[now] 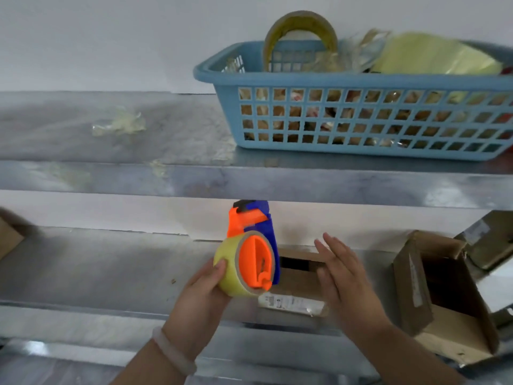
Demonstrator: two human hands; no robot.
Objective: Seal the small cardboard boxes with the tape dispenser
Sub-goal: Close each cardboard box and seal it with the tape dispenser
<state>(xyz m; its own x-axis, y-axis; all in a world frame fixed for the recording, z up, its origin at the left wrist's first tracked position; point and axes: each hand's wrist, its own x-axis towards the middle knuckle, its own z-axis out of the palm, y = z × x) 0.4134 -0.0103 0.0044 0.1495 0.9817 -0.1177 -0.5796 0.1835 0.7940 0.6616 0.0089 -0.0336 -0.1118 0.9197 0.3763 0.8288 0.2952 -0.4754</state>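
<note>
A: Holding the dispenser (251, 254) in the left hand (204, 287): fingers wrap the yellow tape roll, thumb on its near face. Long axis runs up and away, the blue-and-orange cutter end topmost.

B: Right hand (342, 273)?

A: Open, flat, fingers together, gripping nothing. It hovers over the right part of the small box (298, 279); contact cannot be confirmed, the frame is soft there.

B: Box position relative to the tool?

A: On the lower metal shelf (97, 273), directly behind and just right of the roll, between the two hands. A dark gap shows at the top, so the flaps look not fully shut. A white label sits on the near side.

B: Which hand is nearer?

A: Right, it is above the box. The dispenser must tip forward and rightward to bring the cutter end onto the seam.

B: Containers?

A: Larger box (444, 301) to the right, on its side, open mouth facing left, interior dark, contents not readable. Blue basket (361, 81) on the upper shelf holds a spare tape roll (301, 26), a yellow bag and crumpled plastic scraps.
</note>
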